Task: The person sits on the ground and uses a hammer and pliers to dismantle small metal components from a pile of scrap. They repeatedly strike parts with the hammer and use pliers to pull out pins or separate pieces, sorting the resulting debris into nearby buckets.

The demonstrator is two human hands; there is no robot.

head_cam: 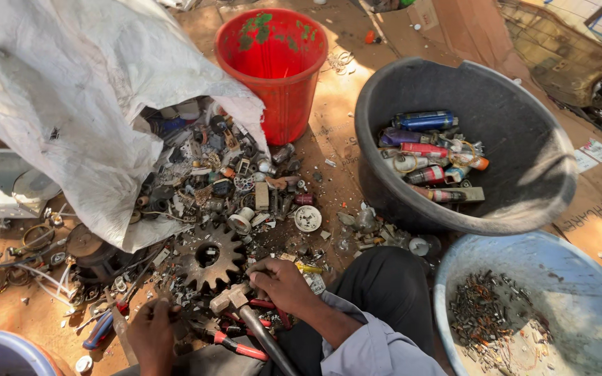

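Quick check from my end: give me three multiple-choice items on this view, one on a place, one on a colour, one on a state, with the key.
1. Where does the rusty gear lie?
A. In the black tub
B. On the ground just beyond the hands
C. In the red bucket

2. What colour is the upright bucket behind the scrap pile?
A. Red
B. Green
C. Yellow

3. What does the black tub hold?
A. Nothing
B. Water
C. Spray cans lying on their sides

Key: 1 B, the gear sits among scrap ahead of the right hand and left hand. 2 A, its wall is red. 3 C, cans lie piled inside.
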